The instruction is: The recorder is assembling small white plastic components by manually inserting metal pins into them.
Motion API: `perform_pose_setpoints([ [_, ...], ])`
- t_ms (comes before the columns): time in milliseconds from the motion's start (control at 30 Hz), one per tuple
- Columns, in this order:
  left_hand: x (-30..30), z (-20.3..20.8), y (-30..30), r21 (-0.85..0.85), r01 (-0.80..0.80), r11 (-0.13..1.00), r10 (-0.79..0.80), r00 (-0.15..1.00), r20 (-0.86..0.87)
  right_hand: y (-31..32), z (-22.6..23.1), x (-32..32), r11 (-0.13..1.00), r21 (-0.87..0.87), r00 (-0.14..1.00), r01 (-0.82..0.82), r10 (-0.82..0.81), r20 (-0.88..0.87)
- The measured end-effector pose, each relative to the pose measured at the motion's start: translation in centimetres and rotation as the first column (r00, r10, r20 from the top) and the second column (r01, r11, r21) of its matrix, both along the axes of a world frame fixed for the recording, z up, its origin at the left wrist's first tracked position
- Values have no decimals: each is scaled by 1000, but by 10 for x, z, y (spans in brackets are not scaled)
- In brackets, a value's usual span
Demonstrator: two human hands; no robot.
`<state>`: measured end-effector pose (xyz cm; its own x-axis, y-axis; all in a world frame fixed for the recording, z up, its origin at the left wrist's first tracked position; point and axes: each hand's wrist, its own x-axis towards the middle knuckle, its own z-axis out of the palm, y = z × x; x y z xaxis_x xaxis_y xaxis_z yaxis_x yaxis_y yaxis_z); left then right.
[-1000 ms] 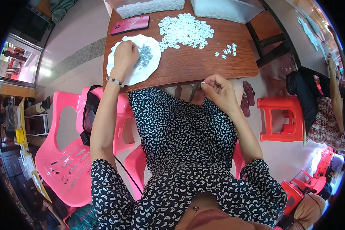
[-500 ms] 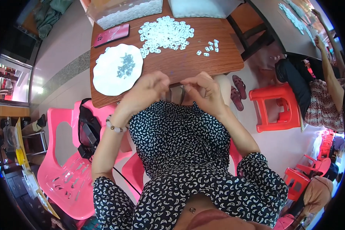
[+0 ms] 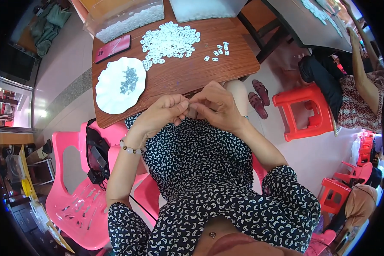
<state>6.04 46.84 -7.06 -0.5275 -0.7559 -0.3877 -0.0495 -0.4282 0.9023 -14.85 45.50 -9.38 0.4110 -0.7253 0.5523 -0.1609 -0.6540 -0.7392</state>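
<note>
Over the near edge of the brown wooden table [image 3: 192, 79], my left hand [image 3: 167, 110] and my right hand [image 3: 215, 106] meet fingertip to fingertip. Both are closed in a pinch; whatever lies between the fingers is too small to make out. To the left of them, a white wavy-rimmed plate [image 3: 111, 91] carries a patch of tiny grey metal pieces [image 3: 129, 81]. Beyond my hands lies a heap of small white two-holed plastic pieces [image 3: 170, 40]. Several loose white pieces [image 3: 217, 52] lie apart from it on the right.
A pink phone [image 3: 112, 48] rests at the table's left edge. Two clear bins [image 3: 130, 21] of white pieces stand at the back. A pink chair [image 3: 74, 200] is at my left, a red stool [image 3: 303, 111] at right. Another person [image 3: 360, 96] sits at the grey table [image 3: 305, 25].
My hands, apart half a second ago, have come together at the fingertips. The table and its things have shifted slightly left in view.
</note>
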Motion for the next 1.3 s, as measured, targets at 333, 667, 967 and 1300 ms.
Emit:
perform_pose_setpoints([
  [333,-12,-5,5,41,-107,993,110,991,-72,-1,1,-5,998,-7,998,62,-62,-7],
  [667,-18,-18,12,88,-306,948,317,934,-164,-2,-1,-7,993,-73,995,88,-90,-30],
  [967,-25,-15,13,-47,-433,900,418,889,-185,-2,-7,-10,948,318,995,7,-37,89],
  [1300,-30,-11,16,-202,-401,894,379,915,-141,-1,-1,-14,679,720,961,-145,-76,266],
])
